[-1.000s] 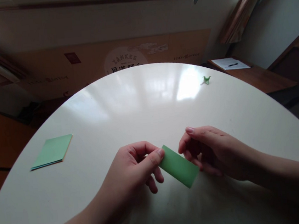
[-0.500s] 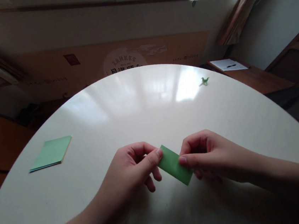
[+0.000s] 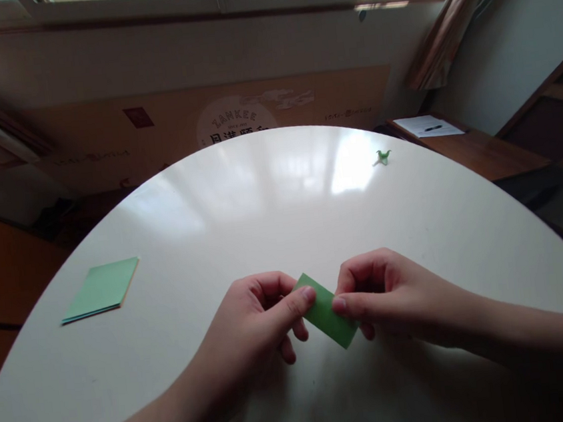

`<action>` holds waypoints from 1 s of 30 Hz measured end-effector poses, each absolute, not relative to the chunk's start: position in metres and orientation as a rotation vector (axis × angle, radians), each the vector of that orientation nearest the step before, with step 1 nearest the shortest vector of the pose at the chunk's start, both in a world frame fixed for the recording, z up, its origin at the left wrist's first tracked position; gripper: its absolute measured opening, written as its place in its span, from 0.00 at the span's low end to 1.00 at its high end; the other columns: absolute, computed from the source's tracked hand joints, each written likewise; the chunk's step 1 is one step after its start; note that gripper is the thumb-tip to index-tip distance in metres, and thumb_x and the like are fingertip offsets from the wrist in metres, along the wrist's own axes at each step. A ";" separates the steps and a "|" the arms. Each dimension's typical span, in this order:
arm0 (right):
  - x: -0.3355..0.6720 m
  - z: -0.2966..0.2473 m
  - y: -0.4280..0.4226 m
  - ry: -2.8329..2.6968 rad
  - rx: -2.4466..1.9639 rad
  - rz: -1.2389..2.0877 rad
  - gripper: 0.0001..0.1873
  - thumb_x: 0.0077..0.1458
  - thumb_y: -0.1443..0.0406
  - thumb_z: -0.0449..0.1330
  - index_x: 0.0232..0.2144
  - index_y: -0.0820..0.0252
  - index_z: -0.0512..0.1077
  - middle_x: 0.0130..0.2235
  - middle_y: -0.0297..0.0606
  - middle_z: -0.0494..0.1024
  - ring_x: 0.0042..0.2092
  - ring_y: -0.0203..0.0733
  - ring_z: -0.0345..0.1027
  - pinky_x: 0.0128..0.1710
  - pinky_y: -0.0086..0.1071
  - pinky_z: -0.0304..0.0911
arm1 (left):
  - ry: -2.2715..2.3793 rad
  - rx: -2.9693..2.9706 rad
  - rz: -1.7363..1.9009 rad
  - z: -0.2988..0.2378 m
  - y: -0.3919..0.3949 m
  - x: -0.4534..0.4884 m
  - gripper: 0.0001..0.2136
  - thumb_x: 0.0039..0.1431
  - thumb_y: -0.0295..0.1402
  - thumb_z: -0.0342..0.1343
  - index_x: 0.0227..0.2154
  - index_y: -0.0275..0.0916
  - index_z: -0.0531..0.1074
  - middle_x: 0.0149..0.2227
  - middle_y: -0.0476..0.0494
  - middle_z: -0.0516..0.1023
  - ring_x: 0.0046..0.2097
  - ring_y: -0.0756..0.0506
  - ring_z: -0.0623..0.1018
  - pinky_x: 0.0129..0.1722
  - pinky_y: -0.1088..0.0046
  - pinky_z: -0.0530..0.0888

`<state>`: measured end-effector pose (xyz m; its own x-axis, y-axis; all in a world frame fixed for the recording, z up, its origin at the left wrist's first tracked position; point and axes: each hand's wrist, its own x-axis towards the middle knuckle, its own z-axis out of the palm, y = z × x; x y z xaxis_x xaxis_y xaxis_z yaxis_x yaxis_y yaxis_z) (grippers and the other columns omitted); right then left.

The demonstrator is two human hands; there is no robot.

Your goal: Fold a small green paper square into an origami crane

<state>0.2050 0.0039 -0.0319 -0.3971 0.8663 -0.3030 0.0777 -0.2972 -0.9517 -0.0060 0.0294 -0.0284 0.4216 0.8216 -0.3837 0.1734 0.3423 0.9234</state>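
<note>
A small green rectangle of folded paper is held tilted above the near part of the white table. My left hand pinches its upper left end, thumb on top and fingers underneath. On the opposite side, my right hand grips the long right edge between thumb and forefinger. Both hands are closed on the same paper, with the fingertips behind it hidden. The paper's green face is turned up toward me.
A stack of square coloured paper, light green on top, lies at the table's left. Toward the far right edge stands a small green folded figure. Beyond the round white table, a brown side table carries white sheets and a pen.
My left thumb has slid slightly inward over the paper, and my right hand has come a little closer to it. The whole view has shifted slightly.
</note>
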 end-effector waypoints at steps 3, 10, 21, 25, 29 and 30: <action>0.206 -0.032 0.004 -1.438 -1.240 1.699 0.08 0.52 0.63 0.69 0.28 0.61 0.78 0.24 0.33 0.75 0.26 0.33 0.67 0.25 0.24 0.60 | 1.085 1.190 0.539 -0.028 0.028 -0.007 0.15 0.53 0.41 0.65 0.21 0.35 0.72 0.18 0.51 0.72 0.18 0.54 0.68 0.17 0.83 0.65; 0.203 -0.033 0.004 -1.489 -1.230 1.660 0.10 0.54 0.60 0.68 0.30 0.62 0.77 0.25 0.33 0.73 0.28 0.35 0.64 0.27 0.26 0.59 | 1.071 1.261 0.419 -0.022 0.026 -0.003 0.10 0.50 0.34 0.66 0.22 0.35 0.75 0.18 0.53 0.71 0.19 0.55 0.66 0.18 0.84 0.64; 0.200 -0.031 0.000 -1.441 -1.226 1.574 0.09 0.56 0.62 0.66 0.29 0.62 0.75 0.27 0.33 0.73 0.29 0.34 0.63 0.27 0.26 0.59 | 1.080 1.270 0.542 -0.022 0.026 -0.003 0.10 0.55 0.38 0.63 0.25 0.37 0.77 0.20 0.53 0.69 0.21 0.54 0.66 0.18 0.82 0.65; 0.199 -0.031 0.000 -1.513 -1.214 1.553 0.07 0.57 0.62 0.65 0.33 0.61 0.76 0.30 0.34 0.75 0.31 0.35 0.64 0.29 0.26 0.59 | 1.092 1.320 0.483 -0.018 0.024 -0.002 0.08 0.52 0.36 0.64 0.25 0.36 0.77 0.21 0.52 0.70 0.22 0.53 0.66 0.20 0.81 0.65; 0.197 -0.027 -0.001 -1.575 -1.207 1.512 0.05 0.56 0.65 0.64 0.30 0.61 0.75 0.29 0.34 0.75 0.32 0.36 0.64 0.28 0.26 0.58 | 1.087 1.378 0.437 -0.015 0.022 -0.001 0.06 0.51 0.33 0.64 0.25 0.35 0.77 0.20 0.52 0.71 0.21 0.54 0.65 0.20 0.80 0.62; 0.197 -0.026 -0.001 -1.574 -1.207 1.511 0.05 0.56 0.65 0.64 0.29 0.61 0.75 0.29 0.34 0.74 0.32 0.36 0.64 0.28 0.26 0.58 | 1.084 1.385 0.437 -0.015 0.022 0.000 0.06 0.51 0.33 0.64 0.25 0.35 0.77 0.21 0.52 0.71 0.21 0.54 0.66 0.20 0.80 0.61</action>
